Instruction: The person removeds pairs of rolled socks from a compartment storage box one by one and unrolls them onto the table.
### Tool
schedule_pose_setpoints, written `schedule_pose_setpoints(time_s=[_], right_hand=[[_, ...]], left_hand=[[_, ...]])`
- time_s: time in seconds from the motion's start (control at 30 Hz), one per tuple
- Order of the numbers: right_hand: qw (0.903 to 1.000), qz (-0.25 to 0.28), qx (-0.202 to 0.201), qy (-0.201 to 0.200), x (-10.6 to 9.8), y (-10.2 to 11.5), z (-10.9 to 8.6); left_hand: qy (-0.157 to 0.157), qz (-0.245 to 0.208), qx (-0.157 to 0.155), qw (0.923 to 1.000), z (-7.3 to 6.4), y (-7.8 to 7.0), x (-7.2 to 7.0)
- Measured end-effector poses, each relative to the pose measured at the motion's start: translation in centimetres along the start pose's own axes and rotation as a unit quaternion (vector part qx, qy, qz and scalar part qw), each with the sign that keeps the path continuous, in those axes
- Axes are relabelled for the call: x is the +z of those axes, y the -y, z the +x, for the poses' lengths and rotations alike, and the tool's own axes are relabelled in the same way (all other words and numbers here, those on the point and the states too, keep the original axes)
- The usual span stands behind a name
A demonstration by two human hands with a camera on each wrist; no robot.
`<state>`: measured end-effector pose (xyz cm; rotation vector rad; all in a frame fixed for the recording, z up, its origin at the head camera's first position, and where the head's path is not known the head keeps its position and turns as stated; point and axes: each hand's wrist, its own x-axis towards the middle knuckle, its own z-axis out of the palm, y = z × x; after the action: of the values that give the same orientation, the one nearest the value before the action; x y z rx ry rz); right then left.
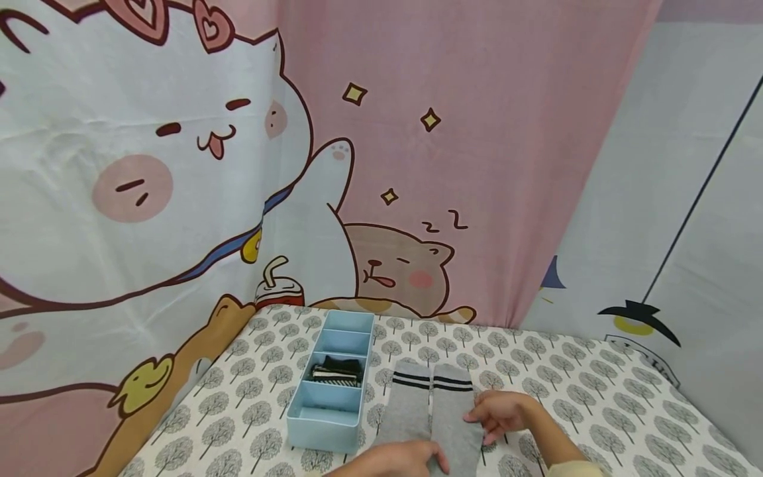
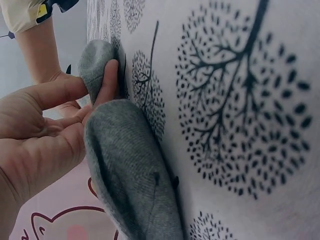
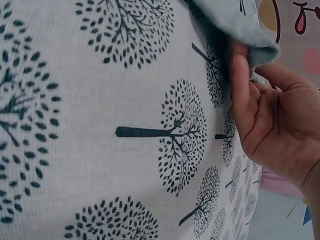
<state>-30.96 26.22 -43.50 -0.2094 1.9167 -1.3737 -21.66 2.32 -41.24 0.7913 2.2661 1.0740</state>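
Two grey socks with black stripes lie side by side on the tree-print cloth, the left sock (image 1: 406,407) and the right sock (image 1: 452,414). My left hand (image 1: 402,458) is at their near end. In the left wrist view, its fingers (image 2: 106,82) pinch the right sock's toe (image 2: 95,60), while the left sock's rounded toe (image 2: 132,165) lies beside them. My right hand (image 1: 501,412) pinches the right sock's outer edge. In the right wrist view, that edge (image 3: 262,50) is lifted off the cloth, with fingertips (image 3: 240,57) under it.
Left of the socks stands a light blue divided box (image 1: 324,432). One compartment holds dark and striped folded fabric (image 1: 336,371). Tree-print cloth (image 1: 262,391) covers the surface, and a cartoon-print curtain (image 1: 501,165) hangs behind it.
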Motion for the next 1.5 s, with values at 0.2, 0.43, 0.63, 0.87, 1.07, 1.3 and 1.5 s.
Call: schedule_pose_setpoints(time_s=[0.2,0.43,0.63,0.87,1.07,1.3,1.5], right_hand=[[0.9972,-0.039,0.045,-0.045,0.4,0.6,-0.5],[0.9400,-0.288,0.112,-0.145,1.6,3.1,-1.6],[0.9040,-0.363,0.137,-0.179,1.8,5.1,-2.3],[0.9089,-0.361,0.089,-0.190,1.8,6.9,-2.6],[0.8920,-0.397,-0.010,-0.216,3.0,9.2,-1.4],[0.8404,-0.468,-0.150,-0.228,5.3,11.8,-0.1],[0.8020,-0.508,-0.212,-0.232,7.1,13.8,1.0]], left_hand=[[0.015,0.053,0.018,0.9983,0.0,0.3,-0.3],[-0.049,0.190,-0.085,0.9769,0.2,-0.2,0.1],[-0.100,0.196,-0.050,0.9742,-0.4,-0.9,-1.0],[-0.140,0.191,0.014,0.9714,-1.0,-1.0,-3.5],[-0.165,0.162,0.052,0.9716,-1.8,-0.7,-6.6],[-0.206,0.165,0.058,0.9628,-3.6,1.2,-9.4],[-0.221,0.177,0.052,0.9578,-5.3,3.5,-11.0]])
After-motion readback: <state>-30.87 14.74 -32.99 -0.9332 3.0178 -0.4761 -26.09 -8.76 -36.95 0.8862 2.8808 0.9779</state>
